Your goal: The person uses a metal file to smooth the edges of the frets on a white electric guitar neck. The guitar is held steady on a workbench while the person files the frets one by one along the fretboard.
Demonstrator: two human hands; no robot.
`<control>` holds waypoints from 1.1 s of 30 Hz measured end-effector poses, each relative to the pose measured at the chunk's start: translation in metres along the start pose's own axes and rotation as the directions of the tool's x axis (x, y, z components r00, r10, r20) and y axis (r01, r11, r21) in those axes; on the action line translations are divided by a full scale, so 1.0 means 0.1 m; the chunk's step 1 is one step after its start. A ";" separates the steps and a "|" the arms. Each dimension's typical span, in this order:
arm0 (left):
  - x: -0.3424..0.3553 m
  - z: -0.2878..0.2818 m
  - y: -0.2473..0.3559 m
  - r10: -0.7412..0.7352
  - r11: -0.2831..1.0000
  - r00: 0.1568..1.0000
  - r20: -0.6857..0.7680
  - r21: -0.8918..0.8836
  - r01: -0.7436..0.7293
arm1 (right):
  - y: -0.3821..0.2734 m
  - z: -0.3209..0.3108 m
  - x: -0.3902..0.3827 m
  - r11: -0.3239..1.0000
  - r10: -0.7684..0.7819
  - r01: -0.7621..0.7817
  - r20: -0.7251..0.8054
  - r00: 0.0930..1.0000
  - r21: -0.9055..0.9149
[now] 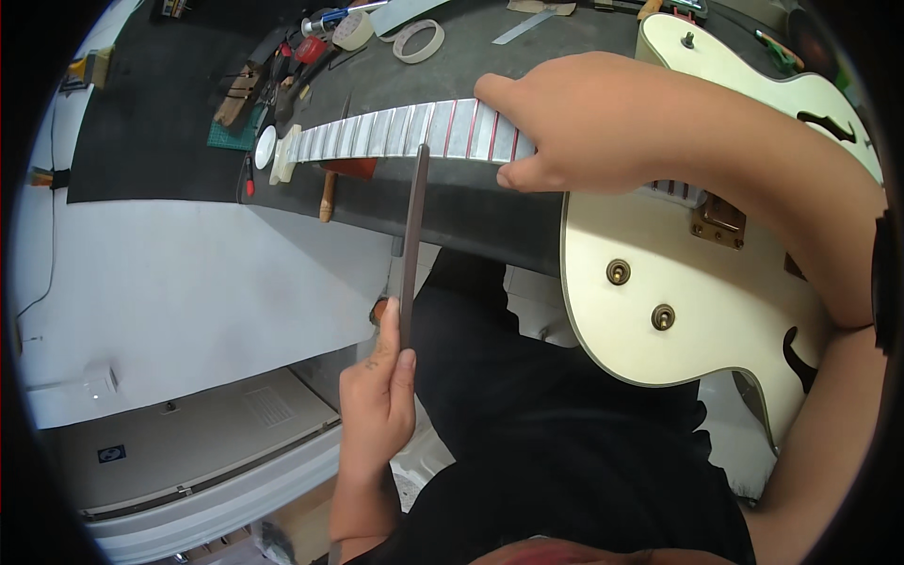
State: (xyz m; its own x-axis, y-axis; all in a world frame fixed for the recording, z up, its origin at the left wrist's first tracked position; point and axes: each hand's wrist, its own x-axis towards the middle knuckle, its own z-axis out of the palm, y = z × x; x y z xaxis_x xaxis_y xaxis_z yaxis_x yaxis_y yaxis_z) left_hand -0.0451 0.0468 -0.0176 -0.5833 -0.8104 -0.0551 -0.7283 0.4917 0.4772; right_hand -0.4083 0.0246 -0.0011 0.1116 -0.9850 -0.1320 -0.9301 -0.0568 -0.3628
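A cream electric guitar body (603, 226) lies on the right, its neck (377, 132) reaching left over the dark bench. Grey-white strips cover the fingerboard between the frets, and a few frets near my right hand look red. My right hand (584, 122) clasps the neck near the body, thumb on the near edge and fingers over the far side. In my left hand (377, 395) is a long, narrow file (412, 226), index finger stretched along it. The file's far tip touches the near edge of the neck at a fret.
Masking tape rolls (418, 41), a red-handled tool (311, 49) and several other tools lie at the back of the dark bench mat (169, 113). A wooden-handled tool (328, 196) lies under the neck. A white surface (188, 282) is at left.
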 end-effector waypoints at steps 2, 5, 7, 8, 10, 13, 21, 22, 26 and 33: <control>0.20 -0.05 0.14 -0.050 0.999 0.999 0.021 -0.013 0.050 | 0.04 0.03 0.01 1.000 -0.022 0.022 -0.009 1.000 0.003; 1.01 -0.07 0.39 0.041 0.998 0.999 -0.036 -0.053 -0.042 | 0.05 0.01 0.04 0.998 -0.063 0.062 -0.026 0.998 -0.008; 1.45 -0.12 0.52 -0.038 0.997 0.999 0.036 -0.062 0.041 | -0.03 0.03 0.02 0.998 -0.055 0.055 -0.011 0.998 -0.003; 1.57 -0.12 0.57 -0.075 0.995 0.995 0.072 -0.067 0.080 | -0.02 0.00 0.01 0.999 -0.044 0.044 -0.002 0.999 0.006; 1.30 -0.14 0.55 -0.091 0.996 0.994 0.057 0.008 0.090 | -0.01 -0.05 -0.01 0.999 -0.041 0.041 0.008 0.999 0.012; 0.49 -0.04 0.16 -0.005 1.000 1.000 0.027 0.012 0.005 | 0.07 0.00 -0.01 1.000 -0.016 0.015 0.017 1.000 0.023; 1.03 -0.12 0.44 -0.027 0.999 1.000 0.011 -0.035 0.027 | 0.02 0.04 0.02 0.999 -0.030 0.030 -0.017 0.999 -0.010; 1.35 -0.15 0.46 0.075 0.997 0.997 -0.014 0.014 -0.075 | -0.02 0.01 0.01 0.999 -0.035 0.035 -0.015 0.999 0.009; 1.35 -0.07 0.41 0.194 0.980 0.977 -0.087 0.057 -0.190 | -0.03 -0.03 0.01 0.999 -0.039 0.039 -0.001 0.999 0.014; 0.08 -0.02 0.01 0.012 0.991 1.000 0.010 0.132 -0.013 | 0.01 0.04 0.02 1.000 -0.025 0.025 -0.009 1.000 -0.018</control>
State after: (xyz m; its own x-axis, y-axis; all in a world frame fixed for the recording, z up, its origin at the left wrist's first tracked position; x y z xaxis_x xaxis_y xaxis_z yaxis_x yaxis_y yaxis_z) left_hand -0.0494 0.0402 -0.0155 -0.5955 -0.8012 -0.0587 -0.7618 0.5400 0.3579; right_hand -0.4079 0.0231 -0.0056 0.1319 -0.9846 -0.1144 -0.9331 -0.0844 -0.3495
